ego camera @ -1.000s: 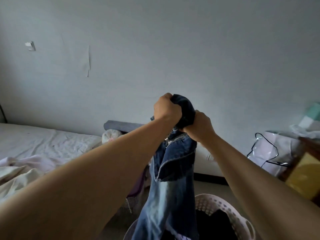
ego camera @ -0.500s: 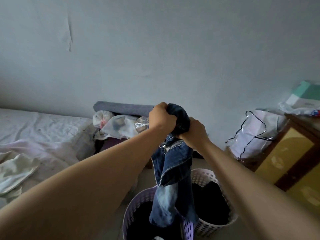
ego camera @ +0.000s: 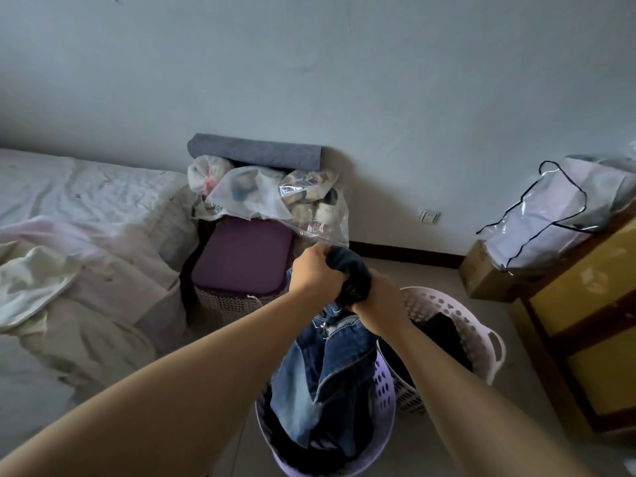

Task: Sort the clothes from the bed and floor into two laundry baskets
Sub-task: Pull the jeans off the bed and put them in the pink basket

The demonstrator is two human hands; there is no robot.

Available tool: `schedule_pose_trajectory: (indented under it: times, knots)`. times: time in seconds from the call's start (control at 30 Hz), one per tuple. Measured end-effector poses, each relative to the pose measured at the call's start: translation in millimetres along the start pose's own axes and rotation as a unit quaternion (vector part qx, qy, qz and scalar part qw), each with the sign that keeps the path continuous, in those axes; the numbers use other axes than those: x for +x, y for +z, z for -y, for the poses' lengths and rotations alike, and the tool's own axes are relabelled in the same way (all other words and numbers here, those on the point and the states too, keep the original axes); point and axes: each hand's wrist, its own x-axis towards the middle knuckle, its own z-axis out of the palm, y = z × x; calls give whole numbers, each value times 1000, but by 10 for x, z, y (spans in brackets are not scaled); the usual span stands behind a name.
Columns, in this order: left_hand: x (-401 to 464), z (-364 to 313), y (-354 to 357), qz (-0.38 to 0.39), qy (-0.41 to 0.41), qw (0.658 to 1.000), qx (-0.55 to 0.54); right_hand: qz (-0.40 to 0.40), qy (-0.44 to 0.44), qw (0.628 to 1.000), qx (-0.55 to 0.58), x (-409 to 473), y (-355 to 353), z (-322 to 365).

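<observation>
My left hand [ego camera: 315, 275] and my right hand [ego camera: 380, 304] both grip the bunched top of a pair of blue jeans [ego camera: 327, 380]. The jeans hang straight down, and their lower end reaches into the purple laundry basket [ego camera: 383, 401], which holds dark clothes. A white laundry basket [ego camera: 481, 339] stands just right of it, also with dark clothes inside. On the bed [ego camera: 86, 208] at the left lie a pale pink garment [ego camera: 75, 235] and a cream garment [ego camera: 31, 284].
A purple-lidded hamper [ego camera: 241, 256] stands between bed and baskets, topped with plastic bags [ego camera: 268, 194]. At the right is a yellow cabinet [ego camera: 585, 325] with a clear bag [ego camera: 564, 208] on it and a cardboard box [ego camera: 481, 273] beside it. A wall socket [ego camera: 429, 216] sits low.
My view tilted down, bringing both baskets into sight. Both hands lowered the jeans, whose lower end now sits in the purple basket.
</observation>
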Motion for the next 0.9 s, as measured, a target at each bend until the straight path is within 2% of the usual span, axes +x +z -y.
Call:
schedule_pose_trajectory:
  times: [0.2,0.37,0.47,0.57,0.63,0.73,0.9]
  knots:
    - [302,446,585,55,-52,996,43,16,40,998,-48,213,370,-643]
    - [497,983,963,70,-121,988,70,26,18,994,-107,303,861,-1046]
    - [612,1368,1125,73,-153,982,84,51,-27,987,-149,365,1248,-1211]
    - [652,1817,1318,100,-195,967,131,124,-40,971,-202,376,1648,-1480]
    - [635,2118,1446,149,-244,943,168,218,-34,954,-204,324,1878,-1646]
    - [542,2472,1561,201,-316,908,185,364,-24,908,-206,231,2149,-1851]
    - [409,2788,1666,213,-346,895,187,407,-10,893,-191,139,2342,-1912]
